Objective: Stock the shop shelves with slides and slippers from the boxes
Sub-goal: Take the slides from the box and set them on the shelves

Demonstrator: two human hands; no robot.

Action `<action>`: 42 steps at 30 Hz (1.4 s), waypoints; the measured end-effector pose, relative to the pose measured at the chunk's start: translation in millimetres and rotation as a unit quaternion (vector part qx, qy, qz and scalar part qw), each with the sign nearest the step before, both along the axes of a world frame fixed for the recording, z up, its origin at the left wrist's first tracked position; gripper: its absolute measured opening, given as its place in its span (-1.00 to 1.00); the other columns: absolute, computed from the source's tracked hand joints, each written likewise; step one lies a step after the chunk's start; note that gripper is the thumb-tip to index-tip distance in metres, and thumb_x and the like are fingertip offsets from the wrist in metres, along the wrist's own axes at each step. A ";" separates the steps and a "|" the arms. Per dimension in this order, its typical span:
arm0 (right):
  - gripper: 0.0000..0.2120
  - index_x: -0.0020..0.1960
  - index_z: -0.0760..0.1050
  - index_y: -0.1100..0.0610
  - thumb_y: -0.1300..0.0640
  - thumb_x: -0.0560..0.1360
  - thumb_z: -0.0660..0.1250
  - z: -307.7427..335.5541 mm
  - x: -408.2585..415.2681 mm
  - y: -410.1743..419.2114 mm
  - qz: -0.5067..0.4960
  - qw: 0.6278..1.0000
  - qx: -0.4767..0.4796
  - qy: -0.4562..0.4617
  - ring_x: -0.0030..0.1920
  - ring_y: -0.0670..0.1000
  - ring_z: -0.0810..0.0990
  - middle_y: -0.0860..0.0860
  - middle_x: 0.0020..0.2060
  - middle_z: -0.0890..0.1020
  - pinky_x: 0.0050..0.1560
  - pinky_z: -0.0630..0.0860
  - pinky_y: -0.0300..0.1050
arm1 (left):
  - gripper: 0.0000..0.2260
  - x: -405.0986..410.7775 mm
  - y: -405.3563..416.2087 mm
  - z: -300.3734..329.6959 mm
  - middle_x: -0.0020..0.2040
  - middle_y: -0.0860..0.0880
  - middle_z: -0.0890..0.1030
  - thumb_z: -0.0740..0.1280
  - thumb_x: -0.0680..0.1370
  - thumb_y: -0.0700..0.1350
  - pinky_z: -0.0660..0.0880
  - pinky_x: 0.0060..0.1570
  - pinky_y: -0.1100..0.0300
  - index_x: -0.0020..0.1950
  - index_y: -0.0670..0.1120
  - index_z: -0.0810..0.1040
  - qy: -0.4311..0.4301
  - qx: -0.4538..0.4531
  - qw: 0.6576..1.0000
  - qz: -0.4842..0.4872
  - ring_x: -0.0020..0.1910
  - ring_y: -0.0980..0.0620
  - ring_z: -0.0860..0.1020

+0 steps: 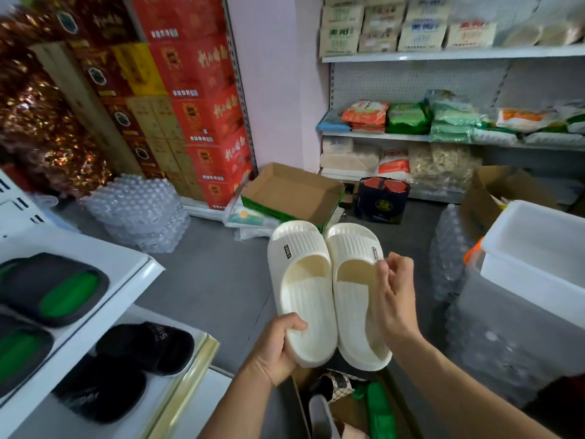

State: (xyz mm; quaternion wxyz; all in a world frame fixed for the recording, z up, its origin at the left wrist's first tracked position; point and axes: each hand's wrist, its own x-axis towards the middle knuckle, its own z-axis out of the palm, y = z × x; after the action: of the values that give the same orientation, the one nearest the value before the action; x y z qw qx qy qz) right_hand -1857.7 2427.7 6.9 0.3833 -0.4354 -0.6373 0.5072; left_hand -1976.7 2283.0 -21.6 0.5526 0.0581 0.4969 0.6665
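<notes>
A pair of cream white slides (311,289) hangs side by side in mid-air over the grey floor, toes pointing away. My left hand (278,350) grips the heel of the left slide, thumb on top. My right hand (394,296) pinches something small at the strap edge of the right slide; what it is I cannot make out. On the white shelf (139,274) at the left lie dark slides with green insoles (53,288). Black fuzzy slippers (145,346) sit on the shelf level below. An open cardboard box (300,403) beneath my arms holds more footwear.
Shrink-wrapped bottle packs (139,210) stand on the floor at left and right. An empty cardboard tray (294,193) and a dark bag (381,201) lie ahead. White plastic tubs (535,258) are stacked at right. Back shelves (443,55) carry packaged food.
</notes>
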 end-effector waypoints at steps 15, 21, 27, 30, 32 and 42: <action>-0.59 0.03 0.49 -0.07 -0.36 0.39 0.31 18.8 -30.0 -113.0 0.135 0.965 0.111 -0.193 0.35 0.02 0.32 -0.10 0.40 0.21 0.22 0.42 0.09 | -0.48 0.9 -102.5 17.2 0.10 -0.30 0.60 0.28 0.27 -0.27 0.42 0.22 -0.25 0.25 -0.21 0.55 -0.020 0.059 0.994 0.094 0.07 -0.28 0.56; -0.55 0.02 0.56 -0.19 -0.45 0.31 0.29 20.1 -25.5 -204.2 0.103 0.963 0.115 -0.220 0.46 0.02 0.16 -0.13 0.47 0.16 0.38 0.18 0.18 | -0.48 29.6 -182.2 11.7 0.12 -0.34 0.57 0.26 0.30 -0.32 0.52 0.06 -0.17 0.28 -0.25 0.54 0.016 0.061 0.993 0.103 0.07 -0.30 0.57; -0.81 -0.08 0.61 -0.20 -0.23 0.42 0.32 21.1 -16.4 -290.4 0.118 0.965 0.088 -0.219 0.48 0.02 0.10 -0.13 0.52 0.12 0.40 0.10 0.17 | -0.46 59.2 -266.3 9.4 0.17 -0.36 0.55 0.32 0.34 -0.28 0.49 0.11 -0.17 0.34 -0.17 0.50 0.051 0.075 0.989 0.120 0.15 -0.28 0.54; -0.90 -0.18 0.62 -0.18 -0.16 0.41 0.36 20.2 -9.9 -327.7 0.119 0.968 0.087 -0.202 0.46 -0.03 0.14 -0.20 0.50 0.18 0.40 0.08 0.10 | -0.44 72.4 -305.7 7.1 0.29 -0.35 0.50 0.50 0.36 -0.11 0.46 0.18 -0.15 0.35 -0.11 0.51 0.057 0.094 0.988 0.106 0.21 -0.25 0.52; -0.92 -0.22 0.60 -0.15 -0.12 0.41 0.39 17.7 -1.4 -345.7 0.124 0.970 0.096 -0.188 0.44 -0.05 0.17 -0.22 0.47 0.23 0.42 0.08 0.07 | -0.31 78.2 -328.8 2.6 0.35 -0.31 0.48 0.54 0.37 0.09 0.42 0.29 -0.15 0.43 -0.11 0.43 0.034 0.119 0.989 0.083 0.31 -0.25 0.48; -0.41 -0.13 0.34 -0.64 0.12 0.47 0.43 -14.8 55.9 -367.7 0.290 0.920 0.191 -0.182 0.35 0.03 0.34 -0.16 0.31 0.40 0.28 0.42 0.14 | -0.23 57.2 -429.0 -10.5 0.26 -0.19 0.60 0.16 0.37 0.48 0.47 0.17 -0.18 0.35 -0.04 0.51 -0.107 0.084 0.970 0.201 0.19 -0.24 0.58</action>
State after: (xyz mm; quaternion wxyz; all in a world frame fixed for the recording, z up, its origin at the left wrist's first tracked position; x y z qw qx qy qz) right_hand -1801.8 2060.0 -7.9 0.1729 -0.2352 -0.8789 0.3771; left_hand -1919.6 1854.0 -32.2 0.4505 -0.0689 0.3785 0.8056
